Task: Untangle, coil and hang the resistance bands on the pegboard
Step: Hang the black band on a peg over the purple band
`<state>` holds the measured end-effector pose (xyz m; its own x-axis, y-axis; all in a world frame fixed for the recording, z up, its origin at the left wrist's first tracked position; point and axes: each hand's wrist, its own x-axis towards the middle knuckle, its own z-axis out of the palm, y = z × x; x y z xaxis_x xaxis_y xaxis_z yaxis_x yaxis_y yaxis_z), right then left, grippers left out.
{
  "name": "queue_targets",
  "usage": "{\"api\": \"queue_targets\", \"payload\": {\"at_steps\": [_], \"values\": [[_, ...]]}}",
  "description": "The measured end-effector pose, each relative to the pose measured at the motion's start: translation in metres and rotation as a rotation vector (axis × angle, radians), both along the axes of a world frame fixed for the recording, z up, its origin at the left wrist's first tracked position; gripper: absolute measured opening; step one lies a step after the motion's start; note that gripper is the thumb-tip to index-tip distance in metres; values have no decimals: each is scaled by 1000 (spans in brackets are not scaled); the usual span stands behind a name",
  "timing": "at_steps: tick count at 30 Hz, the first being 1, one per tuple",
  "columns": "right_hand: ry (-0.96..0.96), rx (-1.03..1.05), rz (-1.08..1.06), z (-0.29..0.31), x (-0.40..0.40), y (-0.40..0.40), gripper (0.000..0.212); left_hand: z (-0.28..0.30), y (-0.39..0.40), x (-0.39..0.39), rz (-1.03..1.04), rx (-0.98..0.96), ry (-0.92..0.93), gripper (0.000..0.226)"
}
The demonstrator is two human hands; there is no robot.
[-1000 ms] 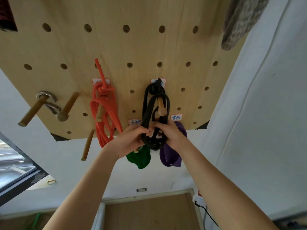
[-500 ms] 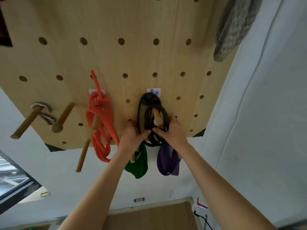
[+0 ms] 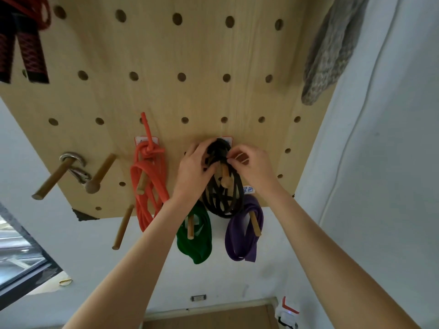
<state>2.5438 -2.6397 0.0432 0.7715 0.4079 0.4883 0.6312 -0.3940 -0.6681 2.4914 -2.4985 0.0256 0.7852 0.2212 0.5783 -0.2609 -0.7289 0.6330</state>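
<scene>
Nearest, both bare forearms reached up and away from the camera to the wooden pegboard (image 3: pixel 190 55), and the two hands met at the top of the black resistance band (image 3: pixel 224 198). The left hand (image 3: pixel 193 170) had its fingers curled round the upper left side of the coil, thumb toward the middle; the right hand (image 3: pixel 253 168) pinched a strand at the upper right between thumb and forefinger, the other fingers loosely bent. Just behind them the coil hung over a wooden peg (image 3: pixel 225 178), its lower loops crossing one another and drooping toward the green band (image 3: pixel 194 236) and the purple band (image 3: pixel 244 233), each on its own peg below. Farther left, the orange tube band (image 3: pixel 148 176) hung knotted on another peg, well apart from the hands. By my reading the step in hand was the hanging of the black coil: it seemed seated but untidy. The next move likely called for settling the top strands squarely behind the peg head, then letting go gently so that no loop slipped off
</scene>
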Motion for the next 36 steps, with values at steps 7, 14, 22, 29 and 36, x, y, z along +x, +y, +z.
{"api": "queue_targets", "payload": {"at_steps": [7,14,22,29,36], "values": [[-60,-32,-79,-15,9,-3,8,1,-5,5,-7,72,-32,50],[89,117,-171,-27,-14,-8,14,-28,-8,-25,54,-120,72,55],[300,262,-213,-90,-145,21,10,-90,14,-151,37,-156,226,27],[669,-536,415,-235,-346,138,18,-233,108,-424,381,-335,800,19],[910,-940,575,-421,-526,194,22,-375,172,-631,609,-522,1123,18]]}}
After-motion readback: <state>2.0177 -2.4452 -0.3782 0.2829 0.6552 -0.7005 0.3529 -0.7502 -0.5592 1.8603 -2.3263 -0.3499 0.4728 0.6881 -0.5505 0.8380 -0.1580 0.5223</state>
